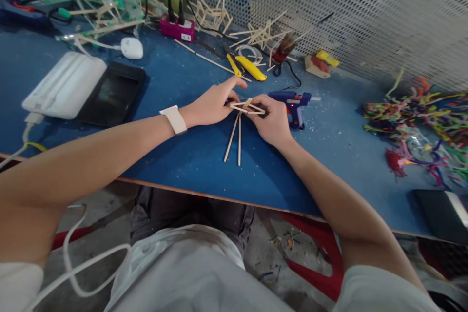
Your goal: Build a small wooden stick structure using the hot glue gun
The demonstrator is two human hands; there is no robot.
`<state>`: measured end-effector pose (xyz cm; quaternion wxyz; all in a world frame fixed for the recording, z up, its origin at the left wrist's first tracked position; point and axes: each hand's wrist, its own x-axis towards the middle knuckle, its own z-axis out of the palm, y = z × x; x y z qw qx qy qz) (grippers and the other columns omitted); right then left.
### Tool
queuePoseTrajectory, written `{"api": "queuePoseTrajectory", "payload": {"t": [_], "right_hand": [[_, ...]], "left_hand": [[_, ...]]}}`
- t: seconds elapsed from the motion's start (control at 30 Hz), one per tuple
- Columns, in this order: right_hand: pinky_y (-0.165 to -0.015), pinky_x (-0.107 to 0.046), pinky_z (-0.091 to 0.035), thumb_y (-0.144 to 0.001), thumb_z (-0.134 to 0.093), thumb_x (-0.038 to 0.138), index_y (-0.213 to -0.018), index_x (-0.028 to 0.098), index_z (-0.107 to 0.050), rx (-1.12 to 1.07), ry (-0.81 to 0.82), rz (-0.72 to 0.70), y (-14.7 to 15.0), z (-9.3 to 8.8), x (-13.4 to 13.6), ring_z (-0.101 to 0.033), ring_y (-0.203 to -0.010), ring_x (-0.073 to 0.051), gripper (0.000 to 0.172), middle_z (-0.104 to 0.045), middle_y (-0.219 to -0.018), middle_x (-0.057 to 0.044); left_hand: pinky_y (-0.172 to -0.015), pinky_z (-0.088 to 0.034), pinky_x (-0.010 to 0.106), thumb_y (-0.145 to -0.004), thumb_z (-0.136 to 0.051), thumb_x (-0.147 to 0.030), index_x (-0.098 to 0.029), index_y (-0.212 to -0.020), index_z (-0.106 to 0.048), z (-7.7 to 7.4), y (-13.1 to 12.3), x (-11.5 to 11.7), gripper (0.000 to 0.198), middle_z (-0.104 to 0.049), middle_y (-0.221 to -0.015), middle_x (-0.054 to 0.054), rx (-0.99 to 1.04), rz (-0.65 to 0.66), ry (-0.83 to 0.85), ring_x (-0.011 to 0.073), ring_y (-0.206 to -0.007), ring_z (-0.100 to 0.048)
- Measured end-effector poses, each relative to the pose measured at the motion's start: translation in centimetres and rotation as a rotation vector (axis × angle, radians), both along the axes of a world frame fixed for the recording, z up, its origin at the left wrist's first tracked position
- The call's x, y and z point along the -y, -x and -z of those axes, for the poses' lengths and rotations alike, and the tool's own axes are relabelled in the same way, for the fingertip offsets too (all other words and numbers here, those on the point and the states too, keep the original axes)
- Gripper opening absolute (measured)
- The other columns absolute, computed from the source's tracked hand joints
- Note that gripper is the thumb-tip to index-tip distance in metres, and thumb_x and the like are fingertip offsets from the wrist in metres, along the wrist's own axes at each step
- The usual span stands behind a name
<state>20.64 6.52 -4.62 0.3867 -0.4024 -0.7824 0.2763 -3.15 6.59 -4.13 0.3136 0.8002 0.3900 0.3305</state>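
Near the middle of the blue table, a small frame of thin wooden sticks point(239, 137) is held between my two hands, with two long sticks pointing down toward the table's front edge. My left hand point(215, 102) pinches the frame's left end between thumb and finger, its index finger stretched out above. The fingers of my right hand point(272, 119) are closed on the frame's right side. Just behind my right hand lies a dark blue glue gun point(295, 103) with a small red light, its rear part partly hidden by the hand.
Behind my hands lie a yellow cutter point(251, 68), yellow-handled pliers point(234, 64) and stick structures point(263, 34). A purple power strip point(177, 28), white power bank point(64, 85) and black phone point(113, 92) are left. Colourful wires point(420, 117) and a black box point(440, 214) are right.
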Motion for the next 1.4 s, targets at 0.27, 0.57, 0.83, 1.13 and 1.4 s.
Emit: {"api": "queuePoseTrajectory", "payload": {"t": [0.27, 0.57, 0.83, 1.13, 1.4], "right_hand": [[-0.081, -0.043, -0.058, -0.095, -0.084, 0.052, -0.093, 0.028, -0.076, -0.012, 0.022, 0.008, 0.0, 0.2, -0.19, -0.077, -0.087, -0.025, 0.025, -0.084, -0.094, -0.002], [-0.079, -0.042, -0.058, -0.095, -0.086, 0.05, -0.095, 0.027, -0.078, -0.019, -0.007, 0.002, -0.11, 0.34, -0.25, -0.076, -0.084, -0.024, 0.024, -0.084, -0.093, -0.002], [-0.079, -0.04, -0.056, -0.097, -0.086, 0.049, -0.095, 0.026, -0.079, -0.027, -0.013, -0.005, -0.06, 0.29, -0.19, -0.076, -0.085, -0.023, 0.024, -0.083, -0.093, -0.002], [-0.078, -0.04, -0.056, -0.097, -0.085, 0.046, -0.096, 0.026, -0.078, -0.021, 0.001, -0.007, -0.16, 0.48, -0.31, -0.075, -0.083, -0.022, 0.021, -0.082, -0.092, -0.002], [-0.079, -0.039, -0.056, -0.097, -0.085, 0.037, -0.096, 0.026, -0.079, -0.017, -0.011, -0.017, -0.25, 0.5, -0.36, -0.074, -0.082, -0.021, 0.013, -0.083, -0.094, -0.001]], "left_hand": [[-0.099, -0.061, 0.038, -0.097, -0.061, -0.006, -0.012, -0.148, -0.059, 0.22, 0.14, -0.24, 0.052, -0.084, -0.118, 0.013, 0.025, -0.068, -0.036, 0.0209, -0.103, -0.079], [-0.085, -0.062, 0.032, -0.087, -0.093, -0.016, -0.014, -0.126, -0.075, 0.48, -0.11, -0.42, 0.043, -0.084, -0.098, 0.006, 0.066, -0.132, -0.065, 0.0188, -0.085, -0.079], [-0.085, -0.066, 0.033, -0.084, -0.092, -0.012, -0.015, -0.109, -0.083, 0.78, -0.1, -0.67, 0.027, -0.088, -0.094, 0.006, 0.128, -0.157, -0.069, 0.0213, -0.086, -0.084], [-0.082, -0.065, 0.03, -0.083, -0.08, -0.006, -0.015, -0.119, -0.082, 0.25, -0.06, -0.32, 0.037, -0.085, -0.094, 0.005, 0.136, -0.15, -0.093, 0.018, -0.082, -0.081], [-0.071, -0.058, 0.026, -0.079, -0.075, -0.002, -0.018, -0.1, -0.075, 0.28, -0.01, -0.53, 0.027, -0.079, -0.083, 0.001, 0.147, -0.124, -0.116, 0.0145, -0.072, -0.074]]}}
